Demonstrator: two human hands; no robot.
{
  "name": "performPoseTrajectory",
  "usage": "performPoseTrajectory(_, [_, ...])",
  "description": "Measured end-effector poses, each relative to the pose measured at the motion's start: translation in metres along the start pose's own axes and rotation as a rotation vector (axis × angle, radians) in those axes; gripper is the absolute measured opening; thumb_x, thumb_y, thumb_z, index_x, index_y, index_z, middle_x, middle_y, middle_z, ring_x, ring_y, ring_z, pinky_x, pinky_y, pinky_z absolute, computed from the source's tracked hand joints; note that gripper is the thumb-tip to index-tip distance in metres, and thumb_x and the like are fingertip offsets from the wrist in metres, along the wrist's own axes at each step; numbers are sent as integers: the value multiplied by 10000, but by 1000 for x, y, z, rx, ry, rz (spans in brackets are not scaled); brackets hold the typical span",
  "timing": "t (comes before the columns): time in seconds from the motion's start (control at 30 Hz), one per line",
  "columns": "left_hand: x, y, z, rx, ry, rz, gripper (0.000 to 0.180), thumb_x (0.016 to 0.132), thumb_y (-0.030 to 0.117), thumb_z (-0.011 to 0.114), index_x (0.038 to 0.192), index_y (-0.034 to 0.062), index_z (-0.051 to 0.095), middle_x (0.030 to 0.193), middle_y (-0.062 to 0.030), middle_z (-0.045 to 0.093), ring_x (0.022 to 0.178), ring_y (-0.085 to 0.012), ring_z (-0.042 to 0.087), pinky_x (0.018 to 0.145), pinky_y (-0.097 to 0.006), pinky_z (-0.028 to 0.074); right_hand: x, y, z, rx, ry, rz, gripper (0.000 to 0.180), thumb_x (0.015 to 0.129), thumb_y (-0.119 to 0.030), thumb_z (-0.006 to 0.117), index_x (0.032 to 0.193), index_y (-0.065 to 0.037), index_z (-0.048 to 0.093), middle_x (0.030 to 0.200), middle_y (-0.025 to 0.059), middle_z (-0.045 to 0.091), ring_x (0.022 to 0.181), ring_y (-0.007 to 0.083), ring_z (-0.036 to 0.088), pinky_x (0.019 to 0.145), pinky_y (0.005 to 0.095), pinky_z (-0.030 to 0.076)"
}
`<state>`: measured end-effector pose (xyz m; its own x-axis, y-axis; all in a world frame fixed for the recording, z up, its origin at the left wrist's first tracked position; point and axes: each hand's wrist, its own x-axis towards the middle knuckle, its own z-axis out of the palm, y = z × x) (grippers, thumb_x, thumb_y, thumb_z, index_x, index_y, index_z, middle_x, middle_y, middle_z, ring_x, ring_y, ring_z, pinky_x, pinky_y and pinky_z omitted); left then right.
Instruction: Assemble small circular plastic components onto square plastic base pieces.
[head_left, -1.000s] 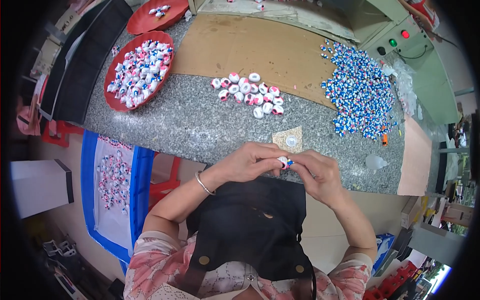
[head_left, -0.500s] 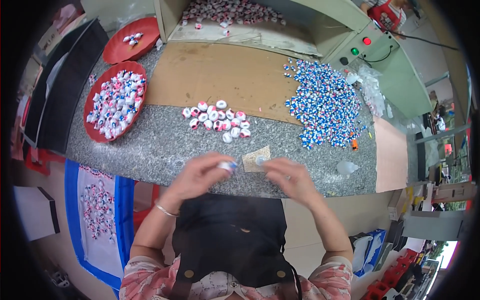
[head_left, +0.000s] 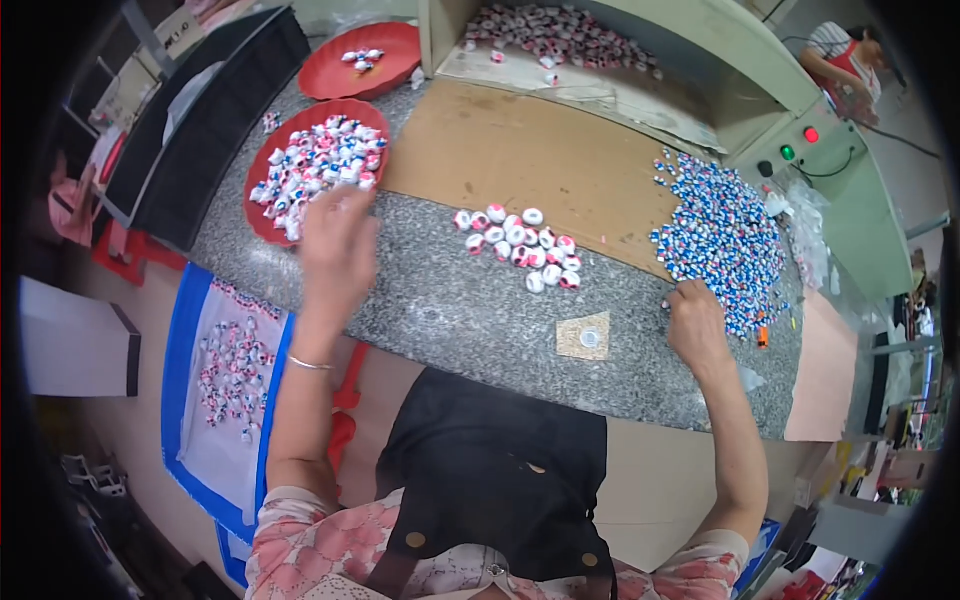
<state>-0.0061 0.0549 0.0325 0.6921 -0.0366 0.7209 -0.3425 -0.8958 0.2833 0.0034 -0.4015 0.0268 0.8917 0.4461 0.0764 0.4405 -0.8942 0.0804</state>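
The left hand (head_left: 338, 255) is stretched out flat over the near edge of the big red tray (head_left: 262, 215), and its fingers look spread and open, with nothing held that I can see. Just past those fingertips lies the heap of small white and red rings (head_left: 320, 165) inside the tray. The right hand (head_left: 697, 325) rests on the speckled counter (head_left: 440, 310), knuckles up, fingers curled down into the near edge of the blue and white pile (head_left: 722, 235); I cannot tell if it has pinched one piece yet, since the fingertips are hidden. Between the two hands, a little ahead of them, sits a small bunch of loose white and pink rings (head_left: 522, 245), and close to the right hand's thumb side is a small tan square pad (head_left: 583, 336) with a round bit on it. These little pieces look light, hard and smooth, so they could roll or slip away. I think each one is best picked up with thumb and one finger on its sides, one at a time, not squeezed hard
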Motion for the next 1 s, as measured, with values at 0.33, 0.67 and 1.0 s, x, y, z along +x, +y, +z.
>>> performPoseTrajectory(0.33, [-22, 108, 83, -379, -478, 115, 235, 800, 50, 696, 1020, 36, 614, 990, -104, 594, 861, -291, 644, 696, -396, 544, -5, -2, 13, 190, 20, 70, 132, 791, 12, 657, 922, 3, 666, 900, 177, 620, 797, 353, 628, 720, 426, 515])
performPoseTrajectory(0.67, [-29, 96, 70, -785, -575, -178, 299, 832, -61, 659, 1113, 14, 587, 1020, -78, 555, 867, -164, 609, 726, -280, 495, -36, -50, 1, 944, 10, 353, 140, 833, -7, 685, 973, 3, 693, 913, 100, 669, 818, 173, 635, 742, 272, 501])
performPoseTrajectory(1.0, [-67, 108, 33, -1623, -693, -889, 368, 911, -3, 629, 1271, 17, 557, 1022, -44, 622, 836, -104, 627, 733, -241, 518, -28, -66, -16, 428, 62, 45, 198, 783, 28, 660, 973, -25, 661, 903, 156, 651, 846, 333, 644, 744, 396, 504])
